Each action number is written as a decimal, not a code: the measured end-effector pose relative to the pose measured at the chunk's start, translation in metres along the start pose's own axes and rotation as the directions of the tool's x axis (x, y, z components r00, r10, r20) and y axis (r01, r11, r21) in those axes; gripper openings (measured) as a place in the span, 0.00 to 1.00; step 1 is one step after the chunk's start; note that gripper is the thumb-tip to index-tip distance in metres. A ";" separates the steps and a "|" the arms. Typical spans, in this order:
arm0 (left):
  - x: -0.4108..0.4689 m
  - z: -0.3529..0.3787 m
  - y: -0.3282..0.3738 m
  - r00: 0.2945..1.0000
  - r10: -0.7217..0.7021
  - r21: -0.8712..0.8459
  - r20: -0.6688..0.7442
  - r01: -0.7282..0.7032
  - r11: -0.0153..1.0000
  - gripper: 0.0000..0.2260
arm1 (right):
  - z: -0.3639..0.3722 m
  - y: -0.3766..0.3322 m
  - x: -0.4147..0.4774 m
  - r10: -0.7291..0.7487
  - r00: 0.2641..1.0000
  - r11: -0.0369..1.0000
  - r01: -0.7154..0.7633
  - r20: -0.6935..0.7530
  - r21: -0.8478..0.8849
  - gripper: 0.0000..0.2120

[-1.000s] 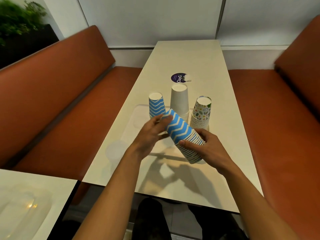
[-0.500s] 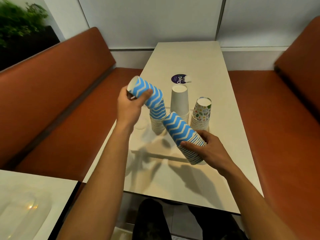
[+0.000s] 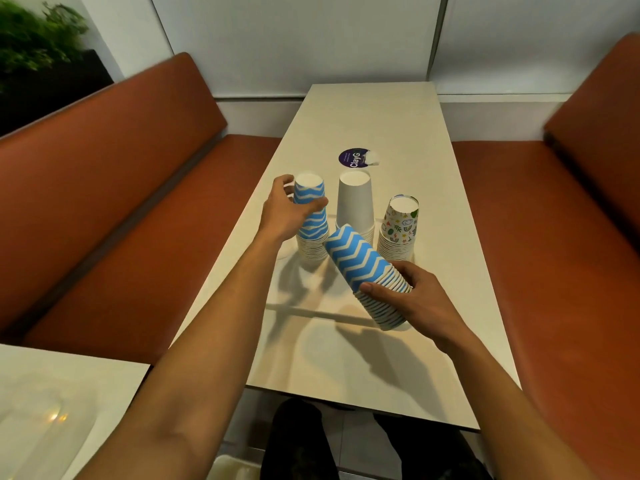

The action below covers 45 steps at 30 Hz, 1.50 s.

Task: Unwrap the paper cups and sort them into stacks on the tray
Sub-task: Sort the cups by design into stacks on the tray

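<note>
Passing first, at the lower left corner, a second pale counter [image 3: 114,375] bearing a blurred clear plastic thing [image 3: 41,414], too hazy to identify. Gripping with the right hand [image 3: 415,301] a tilted stack of blue-and-white zigzag paper cups [image 3: 360,263], thumb lying across the near side, fingers curling round the far side, bases pointing up and to the left, rims hanging low over the cream counter [image 3: 346,372]; not telling whether rims and surface are touching. Reaching further out with the left hand [image 3: 282,214], and clasping between thumb and curled fingers the topmost cup of an upright stack of upside-down blue-and-white zigzag paper cups [image 3: 313,226]. Standing just to the right of that, a stack of plain white paper cups [image 3: 356,202], also upside down, and beside it again a shorter stack of paper cups printed with small coloured pictures [image 3: 400,225]. Resting under all three, seemingly, a clear plastic tray [image 3: 298,308], only its near rim faintly showing. Lying beyond, flat on the surface, a round purple sticker [image 3: 353,157] with white lettering. Flanking both sides, orange-brown upholstered seats [image 3: 114,188]; sitting far left, a green leafy plant [image 3: 31,39].
</note>
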<state>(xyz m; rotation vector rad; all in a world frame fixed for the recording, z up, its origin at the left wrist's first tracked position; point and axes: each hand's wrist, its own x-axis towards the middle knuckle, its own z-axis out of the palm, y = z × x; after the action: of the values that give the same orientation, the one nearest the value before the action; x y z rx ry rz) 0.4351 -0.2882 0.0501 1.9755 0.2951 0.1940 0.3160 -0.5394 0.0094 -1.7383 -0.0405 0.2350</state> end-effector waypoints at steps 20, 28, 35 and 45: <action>-0.139 0.018 -0.027 0.845 -0.023 -0.367 0.534 0.256 0.895 0.25 | 0.010 0.003 0.003 -0.024 0.997 0.995 0.031 0.072 -0.096 0.37; -0.143 0.015 -0.027 0.907 -0.018 -0.381 0.421 0.195 0.904 0.20 | 0.012 -0.006 -0.003 -0.068 0.990 0.992 0.081 0.125 -0.101 0.19; -0.140 0.013 -0.026 0.935 -0.003 -0.377 0.356 0.146 0.914 0.19 | 0.017 -0.005 0.000 -0.099 0.992 0.984 0.110 0.079 -0.143 0.20; -0.088 -0.029 -0.010 0.994 0.095 -0.384 -0.045 -0.106 0.917 0.27 | 0.006 0.002 0.002 -0.063 0.998 0.987 0.066 0.021 -0.148 0.25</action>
<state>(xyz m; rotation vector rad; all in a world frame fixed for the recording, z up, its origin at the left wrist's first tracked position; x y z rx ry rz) 0.3420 -0.2851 0.0526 1.5970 0.1562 0.3195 0.3172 -0.5333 0.0065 -1.8802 -0.1292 0.2032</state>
